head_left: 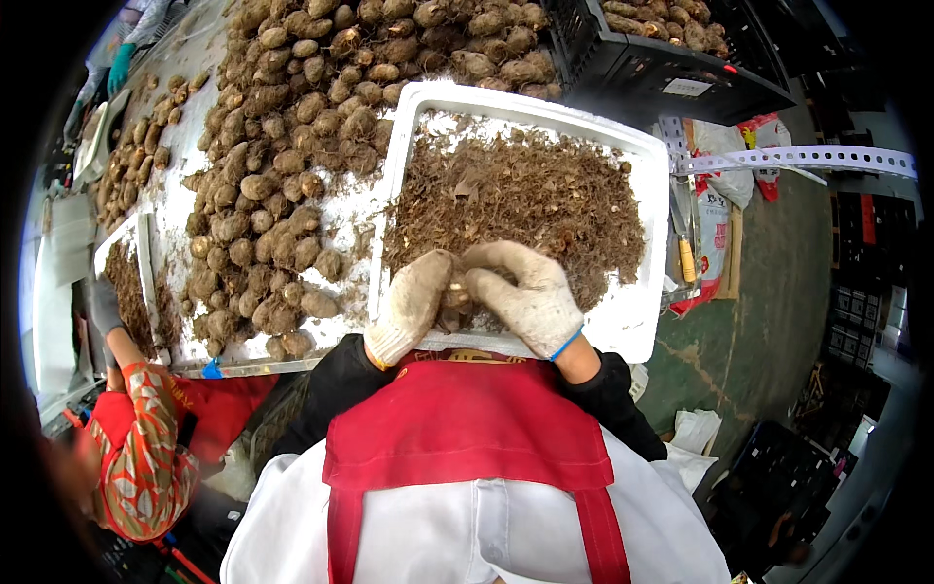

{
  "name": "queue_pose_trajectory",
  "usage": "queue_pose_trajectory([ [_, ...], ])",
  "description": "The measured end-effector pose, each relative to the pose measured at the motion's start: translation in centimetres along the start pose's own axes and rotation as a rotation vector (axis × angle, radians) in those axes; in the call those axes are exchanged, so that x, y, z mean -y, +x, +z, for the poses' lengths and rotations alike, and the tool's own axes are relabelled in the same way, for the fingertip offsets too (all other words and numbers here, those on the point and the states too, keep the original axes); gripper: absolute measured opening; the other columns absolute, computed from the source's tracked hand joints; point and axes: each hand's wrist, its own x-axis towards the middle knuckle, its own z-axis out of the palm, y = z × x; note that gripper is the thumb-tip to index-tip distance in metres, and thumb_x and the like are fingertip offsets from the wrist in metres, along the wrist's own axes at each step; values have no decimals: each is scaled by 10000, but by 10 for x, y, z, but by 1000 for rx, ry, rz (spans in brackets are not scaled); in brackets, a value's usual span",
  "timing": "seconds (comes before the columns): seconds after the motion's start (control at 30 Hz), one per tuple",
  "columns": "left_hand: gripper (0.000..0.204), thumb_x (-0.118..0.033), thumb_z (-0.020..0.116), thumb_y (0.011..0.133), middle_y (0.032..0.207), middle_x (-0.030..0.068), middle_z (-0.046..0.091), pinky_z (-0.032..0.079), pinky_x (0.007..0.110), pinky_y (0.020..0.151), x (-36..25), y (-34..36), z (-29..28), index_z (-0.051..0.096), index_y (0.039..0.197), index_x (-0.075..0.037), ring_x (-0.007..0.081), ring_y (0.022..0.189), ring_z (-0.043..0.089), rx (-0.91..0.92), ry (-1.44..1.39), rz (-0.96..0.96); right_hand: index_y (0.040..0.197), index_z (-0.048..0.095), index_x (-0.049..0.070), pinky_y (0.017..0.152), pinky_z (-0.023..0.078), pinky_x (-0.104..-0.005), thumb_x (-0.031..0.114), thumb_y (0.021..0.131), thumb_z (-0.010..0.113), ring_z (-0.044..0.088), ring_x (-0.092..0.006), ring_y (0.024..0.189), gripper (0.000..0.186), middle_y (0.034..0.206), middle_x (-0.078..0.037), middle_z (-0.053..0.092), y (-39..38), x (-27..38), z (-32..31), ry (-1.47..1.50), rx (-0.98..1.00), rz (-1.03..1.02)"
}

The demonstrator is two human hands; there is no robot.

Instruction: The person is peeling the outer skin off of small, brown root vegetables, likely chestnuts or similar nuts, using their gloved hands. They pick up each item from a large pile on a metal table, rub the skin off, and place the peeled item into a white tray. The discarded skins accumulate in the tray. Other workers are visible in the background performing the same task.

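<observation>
My left hand [418,297], in a dirty white knitted glove, is closed on a small brown taro [455,304] low in front of my apron. From the other side my right hand [527,297], gloved alike with a blue band at the cuff, curves its thumb and fingers onto the same taro. My fingers cover part of it. Both hands are over the near edge of a white foam box [394,175], which is full of brown fibrous root scraps [525,195].
A large heap of hairy taros [292,146] covers the table to the left. Black crates [671,78] with more tubers stand at the far right. A yellow-handled tool [687,261] lies right of the box. At the left a co-worker [141,448] reaches toward another scrap box [131,292].
</observation>
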Motion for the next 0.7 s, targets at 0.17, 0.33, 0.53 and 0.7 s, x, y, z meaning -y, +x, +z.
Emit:
queue_pose_trajectory([
  [0.17,216,-238,573,970,765,130,627,488,368,606,-7,-4,-13,558,1016,-27,250,687,638,-32,839,560,1099,674,-8,685,519,-245,71,867,646,628,-100,749,247,856,-44,681,7,-9,5,149,101,149],
  [0.33,208,-227,584,956,782,104,629,493,331,578,7,-5,-25,544,1051,-46,208,656,627,9,588,568,1111,654,-35,645,506,-247,38,859,595,596,-96,695,269,819,-43,664,3,-14,10,377,168,332],
  [0.53,538,-441,438,1049,907,99,615,530,270,589,-31,0,-29,462,1249,58,151,679,596,218,-185,398,1088,696,16,758,543,-268,127,872,652,676,-136,823,248,912,-73,726,3,-20,2,-95,-101,177],
  [0.7,391,-117,642,944,961,142,641,589,359,819,-98,30,-113,491,1253,71,216,833,650,46,-689,356,1412,462,114,971,485,-449,216,864,640,571,-401,1176,585,1298,-206,570,-5,-23,-34,-665,-282,-73],
])
